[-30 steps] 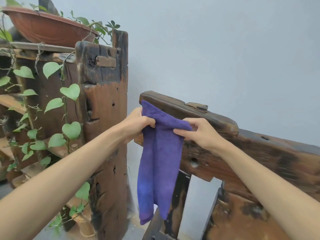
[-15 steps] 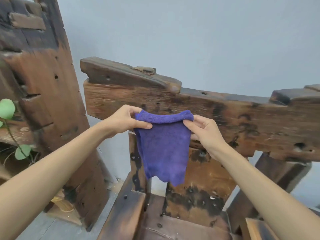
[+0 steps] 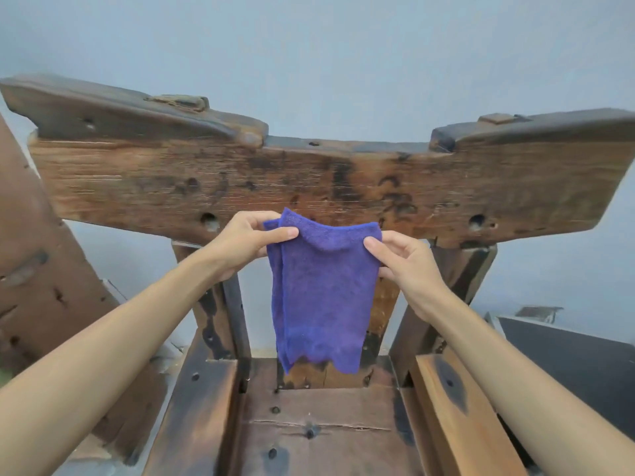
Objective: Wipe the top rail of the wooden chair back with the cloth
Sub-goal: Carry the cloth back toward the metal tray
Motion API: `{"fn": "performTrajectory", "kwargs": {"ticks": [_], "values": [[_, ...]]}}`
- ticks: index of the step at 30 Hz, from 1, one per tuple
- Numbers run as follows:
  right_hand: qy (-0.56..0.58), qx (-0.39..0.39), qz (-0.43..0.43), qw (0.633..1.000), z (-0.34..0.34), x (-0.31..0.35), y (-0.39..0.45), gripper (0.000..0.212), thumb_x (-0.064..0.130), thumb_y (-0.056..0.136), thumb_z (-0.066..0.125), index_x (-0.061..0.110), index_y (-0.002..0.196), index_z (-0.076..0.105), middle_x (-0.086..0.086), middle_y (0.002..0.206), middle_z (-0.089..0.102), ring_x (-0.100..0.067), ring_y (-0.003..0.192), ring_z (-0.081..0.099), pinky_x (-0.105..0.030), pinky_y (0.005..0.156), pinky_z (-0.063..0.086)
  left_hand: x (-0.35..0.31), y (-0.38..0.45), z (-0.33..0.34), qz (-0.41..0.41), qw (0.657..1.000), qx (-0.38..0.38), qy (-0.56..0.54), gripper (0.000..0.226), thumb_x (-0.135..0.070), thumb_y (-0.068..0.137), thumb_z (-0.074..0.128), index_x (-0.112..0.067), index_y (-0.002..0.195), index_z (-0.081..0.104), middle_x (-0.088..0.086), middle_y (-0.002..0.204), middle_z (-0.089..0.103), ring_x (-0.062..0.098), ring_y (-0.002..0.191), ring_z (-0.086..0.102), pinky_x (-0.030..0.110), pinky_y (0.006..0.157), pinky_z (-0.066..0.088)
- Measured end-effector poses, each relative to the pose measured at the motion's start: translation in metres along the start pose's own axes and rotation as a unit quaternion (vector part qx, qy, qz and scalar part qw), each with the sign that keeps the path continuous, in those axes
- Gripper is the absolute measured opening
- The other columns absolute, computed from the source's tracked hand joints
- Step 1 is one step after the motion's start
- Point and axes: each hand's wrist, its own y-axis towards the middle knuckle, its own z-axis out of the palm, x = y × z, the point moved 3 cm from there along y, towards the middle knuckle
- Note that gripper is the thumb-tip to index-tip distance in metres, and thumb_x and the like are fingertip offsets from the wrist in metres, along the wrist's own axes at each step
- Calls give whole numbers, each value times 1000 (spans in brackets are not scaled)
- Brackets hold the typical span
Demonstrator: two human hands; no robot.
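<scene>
Since the earlier frame both hands have shifted toward the middle of the chair back, and the cloth now hangs centred before the lower edge of the rail; the plant shelf has dropped out of view.

Nearest: two bare forearms reach in from the lower corners. Left hand (image 3: 245,242) pinches the cloth's (image 3: 321,293) upper left corner, thumb on the near face, fingers curled behind. Grip closed on the fabric, where a fold shows a doubled layer. Right hand (image 3: 407,266) pinches the upper right corner the same way, thumb in front, fingers tucked behind; grip closed on the cloth too.

Cloth purple, terry-like, stretched slack between the two grips, top edge sagging a little, the rest hanging straight down with a ragged lower hem above the seat (image 3: 316,427).

Behind it: dark upright slats of the chair back. The cloth's top edge overlaps the lower edge of the top rail (image 3: 330,180) in this view; whether it touches the wood I cannot tell. Upper surface of the rail lies well above both hands, uncovered by cloth. Rail weathered, dark-stained, with bore holes and a raised block at each end.

Farthest: a plain pale wall (image 3: 326,53). At left, a rough wooden post (image 3: 37,255).
</scene>
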Motion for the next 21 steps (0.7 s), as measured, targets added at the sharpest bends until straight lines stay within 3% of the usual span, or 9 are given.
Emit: {"fn": "performTrajectory", "kwargs": {"ticks": [6, 11, 14, 17, 19, 21], "values": [[-16, -128, 1, 992, -27, 1, -53, 13, 25, 96, 72, 17, 101, 81, -4, 103, 81, -14, 92, 76, -31, 78, 62, 0, 7, 48, -9, 997, 72, 7, 41, -41, 80, 82, -17, 112, 77, 12, 115, 76, 32, 106, 72, 55, 96, 53], [-30, -212, 19, 977, -49, 3, -97, 10, 20, 97, 70, 18, 98, 79, 2, 96, 81, -7, 88, 73, -26, 76, 61, 8, 4, 86, -2, 993, 114, -2, 28, -34, 84, 78, -20, 109, 79, 7, 110, 78, 18, 97, 74, 35, 86, 59], [-51, -284, 13, 957, -65, 7, -135, 11, 23, 95, 72, 27, 91, 82, 7, 95, 81, -3, 87, 73, -24, 75, 60, 12, -2, 122, 3, 987, 160, -3, 21, -26, 91, 74, -18, 110, 79, 8, 111, 78, 19, 100, 73, 34, 87, 59], [-50, -351, 28, 935, -80, 7, -166, 12, 28, 92, 76, 34, 86, 84, 14, 91, 80, 5, 76, 69, -16, 62, 56, 13, -10, 153, 6, 978, 210, 14, 21, -27, 92, 72, -20, 110, 80, 6, 113, 77, 20, 105, 73, 34, 88, 59], [-38, -401, 64, 913, -92, 1, -187, 7, 32, 91, 77, 30, 91, 84, 17, 82, 77, 1, 64, 63, -17, 61, 53, 13, -19, 181, 6, 971, 241, 10, 20, -23, 93, 72, -16, 109, 80, 6, 110, 78, 18, 100, 74, 28, 83, 59], [-12, -444, 97, 891, -98, -6, -204, 16, 30, 94, 73, 22, 106, 80, 10, 78, 73, -7, 62, 60, -21, 62, 55, 15, -29, 214, 9, 968, 252, 6, 19, -19, 93, 72, -11, 107, 81, 5, 105, 79, 16, 95, 75, 26, 81, 59]]}}
